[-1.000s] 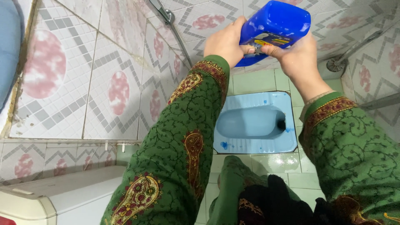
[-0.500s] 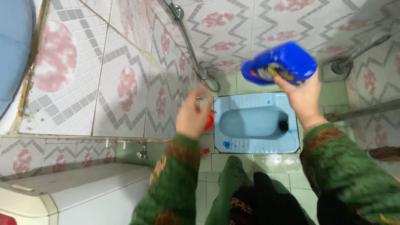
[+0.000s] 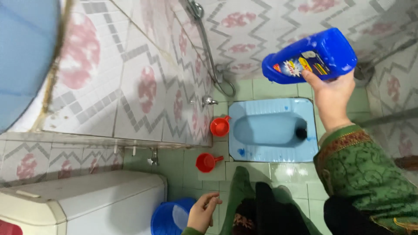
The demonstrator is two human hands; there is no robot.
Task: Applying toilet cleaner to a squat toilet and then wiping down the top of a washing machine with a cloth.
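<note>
Blue bottle point(image 3: 310, 56): a plastic cleaner bottle with a bright label, held up on its side over the far end of the floor pan, its bottom end toward the right.
Right hand point(image 3: 332, 95): raised, fingers and thumb closed round the bottle's underside; a green embroidered sleeve point(image 3: 365, 174) covers the arm.
Left hand point(image 3: 203, 212): low at the bottom edge, holding nothing, fingers loosely curled and half open, just beside the blue bucket.
Squat toilet point(image 3: 272, 153): pale blue pan set in the green floor tiles, with small blue splashes on its rim and a dark drain hole at the right.
Red mugs: one point(image 3: 220, 126) touches the pan's left edge by the wall; another point(image 3: 206, 162) sits nearer, on the green floor.
Blue bucket point(image 3: 164, 217): round, on the floor beside the white appliance point(image 3: 82, 204) at lower left.
Walls point(image 3: 143, 87): tiled with pink circles and grey zigzags; a metal hose point(image 3: 209, 48) runs down the corner to a small tap point(image 3: 209, 101).
</note>
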